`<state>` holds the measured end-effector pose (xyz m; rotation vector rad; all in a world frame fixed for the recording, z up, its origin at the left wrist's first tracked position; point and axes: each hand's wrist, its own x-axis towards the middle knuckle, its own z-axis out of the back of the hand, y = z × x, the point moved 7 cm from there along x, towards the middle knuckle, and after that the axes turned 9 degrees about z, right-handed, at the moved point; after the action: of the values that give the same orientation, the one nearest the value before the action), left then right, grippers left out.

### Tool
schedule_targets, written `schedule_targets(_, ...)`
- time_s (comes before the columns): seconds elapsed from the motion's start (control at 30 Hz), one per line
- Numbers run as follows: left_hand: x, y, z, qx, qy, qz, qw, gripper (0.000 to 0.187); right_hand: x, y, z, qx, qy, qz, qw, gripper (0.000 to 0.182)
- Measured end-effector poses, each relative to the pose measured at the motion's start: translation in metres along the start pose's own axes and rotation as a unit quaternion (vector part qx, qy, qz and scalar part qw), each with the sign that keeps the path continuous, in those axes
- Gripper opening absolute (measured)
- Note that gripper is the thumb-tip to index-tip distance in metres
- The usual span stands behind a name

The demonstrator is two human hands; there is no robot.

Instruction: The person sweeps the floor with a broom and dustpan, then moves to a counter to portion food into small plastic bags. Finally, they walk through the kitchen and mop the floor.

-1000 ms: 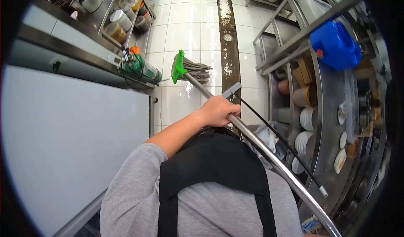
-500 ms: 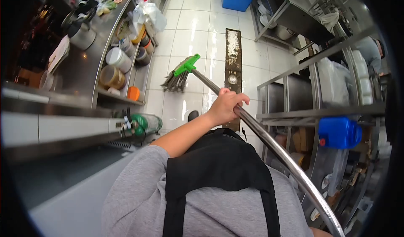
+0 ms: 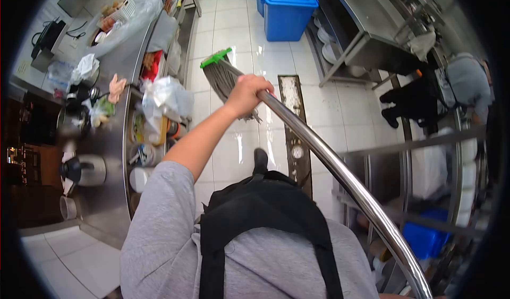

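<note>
My left hand [image 3: 248, 94] is closed round the upper-middle of a long metal mop handle [image 3: 340, 174]. The handle slants from the lower right toward the mop head. Its green clamp [image 3: 215, 58] is raised at the far end, and grey strands [image 3: 222, 81] hang from it, passing partly behind my hand toward the white tiled floor. A dark drain channel [image 3: 289, 102] runs along the floor just right of the mop. My right hand is out of the frame.
Blue lidded bins [image 3: 288, 17] stand ahead. A steel counter [image 3: 109, 145] with bags and a kettle [image 3: 91, 170] lines the left. At right are a steel table [image 3: 372, 12], a rack [image 3: 409, 145] and another person [image 3: 462, 81] in grey and black.
I have moved forward, and the bins and left counter appear nearer. My left hand has shifted up and left with the mop, whose head has turned. More of the other person shows.
</note>
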<state>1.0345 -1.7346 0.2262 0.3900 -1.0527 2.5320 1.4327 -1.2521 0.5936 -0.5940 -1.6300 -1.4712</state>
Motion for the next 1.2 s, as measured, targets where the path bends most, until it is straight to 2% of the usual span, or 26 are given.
schedule_targets(0.03,0.04,0.031,0.009,0.013,-0.023,0.012,1.0,0.011,0.01,-0.03,0.013,-0.018,0.056,-0.018,0.998,0.023)
schedule_targets(0.07,0.077,0.054,0.021,0.008,-0.077,0.004,0.997,0.009,0.036,-0.08,-0.004,-0.019,0.074,-0.005,0.997,0.025)
schedule_targets(0.1,0.114,0.071,0.033,0.03,-0.082,0.034,0.996,0.006,0.067,-0.13,-0.026,-0.019,0.089,0.006,0.996,0.026)
schedule_targets(0.13,0.154,0.11,0.035,-0.24,-0.088,0.116,0.96,0.004,0.087,-0.16,-0.024,-0.015,0.09,0.008,0.996,0.026)
schedule_targets(0.17,0.189,0.145,0.028,-0.492,-0.09,0.185,0.846,0.003,0.106,-0.184,-0.024,-0.017,0.105,0.036,0.994,0.028)
schedule_targets(0.2,0.218,0.146,0.043,-0.318,-0.095,0.157,0.93,0.008,0.127,-0.208,-0.027,-0.019,0.122,0.063,0.99,0.03)
schedule_targets(0.23,0.245,0.146,0.057,-0.132,-0.099,0.127,0.978,0.016,0.148,-0.235,-0.032,-0.031,0.119,0.078,0.989,0.032)
schedule_targets(0.3,0.291,0.191,0.049,-0.081,-0.098,0.106,0.986,0.02,0.186,-0.283,-0.045,-0.061,0.124,0.107,0.985,0.034)
schedule_targets(0.37,0.315,0.208,0.054,-0.02,-0.073,0.176,0.982,0.023,0.226,-0.347,-0.059,-0.068,0.168,0.118,0.976,0.035)
schedule_targets(0.4,0.327,0.235,0.04,-0.161,-0.036,0.223,0.961,0.024,0.24,-0.38,-0.068,-0.082,0.203,0.127,0.968,0.036)
schedule_targets(0.43,0.337,0.265,0.019,-0.298,0.003,0.261,0.918,0.026,0.246,-0.421,-0.051,-0.043,0.191,0.087,0.977,0.032)
schedule_targets(0.47,0.349,0.281,0.008,-0.174,-0.001,0.181,0.968,0.026,0.243,-0.468,-0.035,-0.006,0.177,0.044,0.983,0.03)
schedule_targets(0.5,0.357,0.296,-0.008,-0.047,-0.002,0.097,0.994,0.028,0.24,-0.52,-0.037,-0.124,0.141,0.01,0.982,0.041)
schedule_targets(0.53,0.365,0.321,-0.025,-0.043,0.021,0.103,0.994,0.028,0.265,-0.588,-0.092,-0.13,0.107,0.005,0.986,0.052)
schedule_targets(0.63,0.379,0.4,-0.06,-0.065,0.074,0.144,0.985,0.027,0.316,-0.729,-0.185,-0.15,0.068,-0.154,0.974,0.048)
schedule_targets(0.73,0.395,0.458,-0.069,-0.041,0.143,0.177,0.973,0.029,0.354,-0.818,-0.219,-0.133,0.12,-0.233,0.956,0.036)
schedule_targets(0.77,0.401,0.471,-0.071,-0.024,0.201,0.173,0.964,0.027,0.365,-0.84,-0.221,-0.126,0.124,-0.252,0.952,0.033)
schedule_targets(0.8,0.411,0.484,-0.073,-0.005,0.257,0.166,0.952,0.026,0.381,-0.859,-0.225,-0.106,0.146,-0.25,0.951,0.03)
schedule_targets(0.93,0.485,0.527,-0.074,-0.062,0.317,0.155,0.934,0.02,0.446,-0.925,-0.206,0.028,0.009,-0.149,0.988,0.027)
schedule_targets(0.97,0.504,0.54,-0.083,-0.136,0.321,0.093,0.933,0.021,0.469,-0.942,-0.2,0.061,-0.005,-0.128,0.99,0.027)
schedule_targets(1.0,0.525,0.547,-0.083,-0.148,0.362,0.083,0.917,0.022,0.499,-0.958,-0.189,0.074,0.087,-0.102,0.988,0.035)
schedule_targets(1.07,0.582,0.543,-0.053,-0.155,0.406,0.076,0.897,0.022,0.571,-0.984,-0.167,0.122,0.145,-0.045,0.981,0.032)
schedule_targets(1.1,0.616,0.541,-0.03,-0.147,0.412,0.078,0.896,0.022,0.604,-0.995,-0.149,0.103,0.105,-0.014,0.989,0.031)
schedule_targets(1.13,0.65,0.548,-0.015,-0.165,0.357,0.045,0.918,0.024,0.641,-1.007,-0.14,0.096,0.038,-0.001,0.995,0.026)
schedule_targets(1.17,0.683,0.56,-0.004,-0.162,0.357,0.045,0.919,0.024,0.676,-1.019,-0.131,0.129,-0.046,0.004,0.991,0.027)
schedule_targets(1.2,0.723,0.574,0.016,-0.141,0.311,0.028,0.939,0.025,0.708,-1.027,-0.121,0.129,-0.103,-0.017,0.986,0.031)
